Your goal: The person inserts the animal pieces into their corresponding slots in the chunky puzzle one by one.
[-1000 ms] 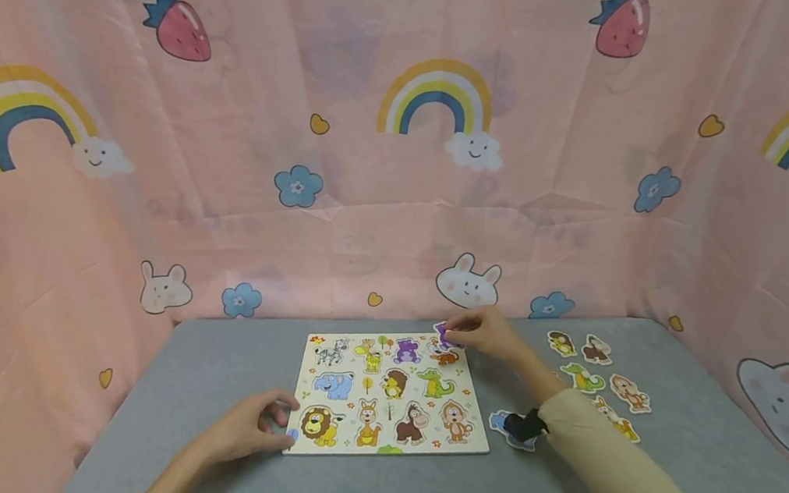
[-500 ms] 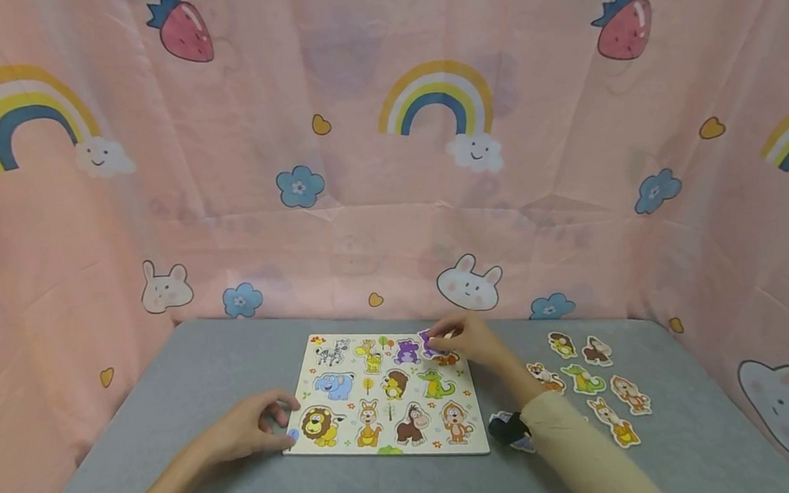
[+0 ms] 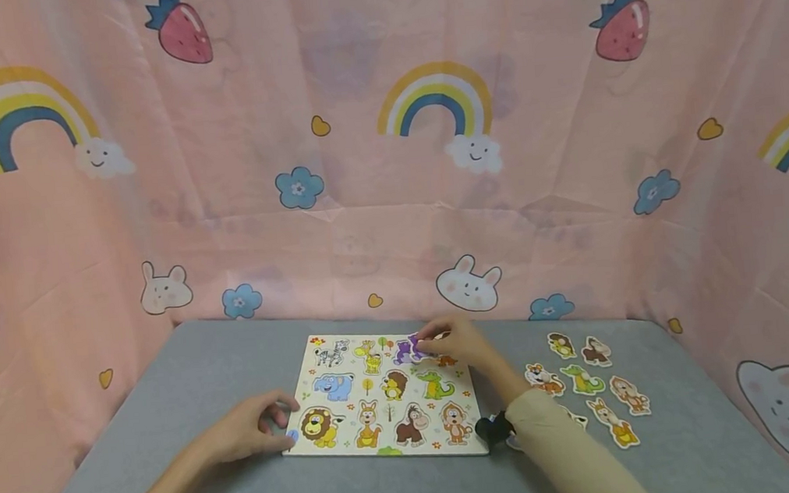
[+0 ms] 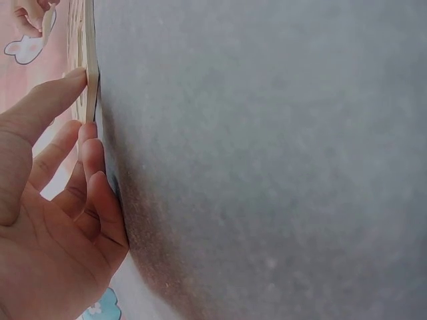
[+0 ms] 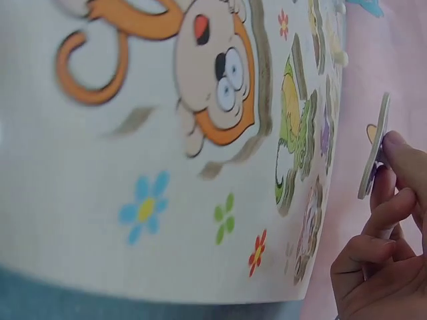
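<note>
Steadying the board (image 5: 73, 213) seems the work of the left hand (image 3: 244, 428): its thumb rests at the near-left edge, the fingers loosely bent beside, not clearly clamped. Farther away, the right hand (image 3: 455, 340) pinches a purple animal piece (image 5: 375, 143), tilted and apart from the board, over the region of the purple picture (image 3: 404, 353). I judge that the step is to lay this piece into its outline; for this, one should flatten it, turn it until the contours agree, then press gently without force. To the right of the board lie loose animal pieces (image 3: 581, 380) on the grey worktop (image 3: 201, 365). Behind hangs a creased pink cloth (image 3: 366, 241), printed with rainbows (image 3: 398, 113), strawberries (image 3: 185, 42) and rabbits (image 3: 470, 283), enclosing the place also at both sides.
</note>
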Demonstrator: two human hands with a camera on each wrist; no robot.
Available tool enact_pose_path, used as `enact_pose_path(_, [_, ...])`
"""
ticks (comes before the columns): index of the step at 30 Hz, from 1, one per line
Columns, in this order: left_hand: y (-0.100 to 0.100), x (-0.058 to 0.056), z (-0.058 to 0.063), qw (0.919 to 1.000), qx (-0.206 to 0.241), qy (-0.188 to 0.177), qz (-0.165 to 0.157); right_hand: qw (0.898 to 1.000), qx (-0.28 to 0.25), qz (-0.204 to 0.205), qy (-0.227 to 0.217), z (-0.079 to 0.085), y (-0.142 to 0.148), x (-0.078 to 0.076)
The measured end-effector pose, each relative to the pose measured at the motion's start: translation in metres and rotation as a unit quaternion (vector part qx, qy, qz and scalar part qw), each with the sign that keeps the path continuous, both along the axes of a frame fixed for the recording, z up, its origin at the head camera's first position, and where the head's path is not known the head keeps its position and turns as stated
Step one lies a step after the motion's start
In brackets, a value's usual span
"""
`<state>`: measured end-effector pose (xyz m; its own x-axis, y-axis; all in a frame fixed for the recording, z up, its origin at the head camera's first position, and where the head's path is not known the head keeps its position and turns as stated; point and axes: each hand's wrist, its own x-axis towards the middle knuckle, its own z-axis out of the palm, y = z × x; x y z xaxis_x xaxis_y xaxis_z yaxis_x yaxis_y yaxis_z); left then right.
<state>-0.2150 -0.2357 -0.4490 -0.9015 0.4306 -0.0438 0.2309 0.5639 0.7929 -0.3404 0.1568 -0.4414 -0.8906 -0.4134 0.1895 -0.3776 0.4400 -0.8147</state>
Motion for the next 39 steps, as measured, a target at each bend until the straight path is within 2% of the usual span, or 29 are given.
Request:
enact_pose_path(6, [0.000, 0.001, 0.001, 1.0000, 0.002, -0.001, 0.002, 1.000, 0.014, 0.000, 0.005, 0.004, -0.011, 0.003])
enact_pose_path(13, [-0.001, 0.001, 0.000, 1.0000, 0.005, -0.002, -0.001, 1.000, 0.005, 0.002, -0.017, -0.002, -0.020, -0.001])
enact_pose_path(17, [-0.001, 0.001, -0.001, 0.9999, 0.008, 0.002, -0.008, 1.000, 0.009, -0.009, -0.015, -0.008, -0.024, -0.004])
enact_pose_path(29, [-0.001, 0.000, 0.000, 0.9999, 0.005, 0.007, -0.008, 0.999, 0.012, -0.046, -0.024, -0.008, -0.032, -0.005])
enact_pose_path(39, [-0.002, -0.001, -0.002, 1.0000, 0.005, 0.004, -0.006, 0.997, 0.037, -0.069, -0.025, -0.010, -0.036, -0.007])
